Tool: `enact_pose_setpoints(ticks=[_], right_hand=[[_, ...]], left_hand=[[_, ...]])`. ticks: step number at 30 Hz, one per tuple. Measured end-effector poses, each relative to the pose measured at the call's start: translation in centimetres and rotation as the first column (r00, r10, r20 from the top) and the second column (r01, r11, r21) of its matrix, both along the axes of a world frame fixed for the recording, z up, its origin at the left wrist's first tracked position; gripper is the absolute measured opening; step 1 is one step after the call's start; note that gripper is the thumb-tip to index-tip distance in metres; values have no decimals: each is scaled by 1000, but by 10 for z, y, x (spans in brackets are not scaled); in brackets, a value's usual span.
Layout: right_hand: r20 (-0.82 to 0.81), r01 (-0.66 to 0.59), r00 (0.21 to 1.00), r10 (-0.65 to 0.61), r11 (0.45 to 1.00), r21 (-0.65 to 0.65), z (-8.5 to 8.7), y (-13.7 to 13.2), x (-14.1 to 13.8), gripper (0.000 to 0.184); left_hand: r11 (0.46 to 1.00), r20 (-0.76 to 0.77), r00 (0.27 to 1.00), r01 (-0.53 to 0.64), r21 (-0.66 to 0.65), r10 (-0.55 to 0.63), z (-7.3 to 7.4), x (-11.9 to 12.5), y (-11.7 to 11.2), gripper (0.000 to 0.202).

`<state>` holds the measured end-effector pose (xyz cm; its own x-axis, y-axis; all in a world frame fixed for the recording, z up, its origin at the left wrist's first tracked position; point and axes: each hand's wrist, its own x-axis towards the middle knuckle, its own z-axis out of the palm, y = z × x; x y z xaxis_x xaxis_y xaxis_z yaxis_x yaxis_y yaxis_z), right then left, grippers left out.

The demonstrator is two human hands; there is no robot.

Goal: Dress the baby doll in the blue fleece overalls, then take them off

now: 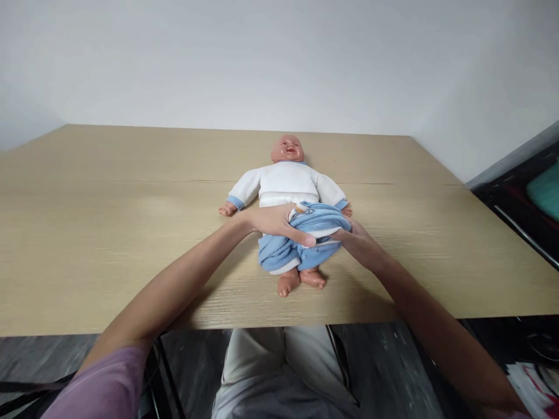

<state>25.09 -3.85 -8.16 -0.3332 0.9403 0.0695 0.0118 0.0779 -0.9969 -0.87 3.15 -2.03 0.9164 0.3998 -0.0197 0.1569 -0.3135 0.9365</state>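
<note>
A baby doll (287, 148) lies on its back in the middle of the wooden table (109, 233), head away from me. It wears a white top (286, 181) and blue fleece trousers (305, 233). My left hand (275, 224) grips the trousers' waistband at the doll's left-side hip, thumb pressed over the cloth. My right hand (356, 237) grips the waistband at the opposite hip, with its fingers partly hidden under the fabric. The doll's bare feet (301, 282) point toward me.
The table's near edge (131, 326) runs just in front of my lap. At the right, beyond the table, stands a dark shelf or cart (524, 198) holding a teal object (545, 189). A white wall backs the table.
</note>
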Motion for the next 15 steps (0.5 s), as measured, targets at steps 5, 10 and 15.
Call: enact_pose_setpoints(ticks=[5, 10, 15], right_hand=[[173, 206, 960, -219, 974, 90, 25, -48, -25, 49], [279, 394, 874, -398, 916, 70, 28, -119, -73, 41], [335, 559, 753, -566, 819, 129, -2, -160, -95, 41]], left_hand=[[998, -63, 998, -19, 56, 23, 7, 4, -5, 51], [990, -162, 979, 132, 58, -122, 12, 2, -4, 28], [963, -339, 930, 209, 172, -141, 21, 4, -19, 56]])
